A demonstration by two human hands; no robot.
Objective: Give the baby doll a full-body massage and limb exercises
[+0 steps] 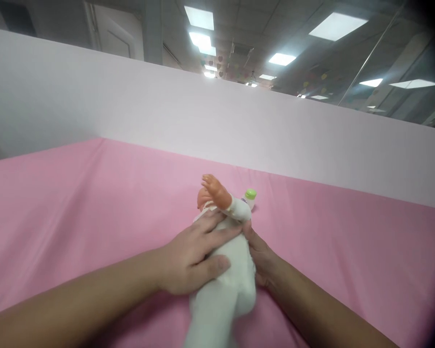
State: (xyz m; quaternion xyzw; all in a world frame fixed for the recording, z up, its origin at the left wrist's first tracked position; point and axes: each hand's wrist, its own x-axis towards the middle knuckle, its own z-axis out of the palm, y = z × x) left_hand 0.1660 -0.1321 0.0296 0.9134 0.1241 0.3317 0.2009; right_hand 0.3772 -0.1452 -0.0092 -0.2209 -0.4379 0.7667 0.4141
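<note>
A baby doll [232, 280] in a white suit lies on the pink sheet [94, 203], its head away from me and one orange arm [217, 191] raised. My left hand [194, 253] rests on top of the doll's torso, fingers stretched across it. Against the doll's right side presses my right hand [259, 256], fingers tucked along and partly under the body. Both hands grip the doll between them. Just beyond the doll's shoulder stands a small bottle with a green cap [250, 195].
The pink sheet covers the whole surface in front of me. A pale lilac partition wall [239, 125] runs along its far edge. Above it show ceiling lights and a glass-walled room.
</note>
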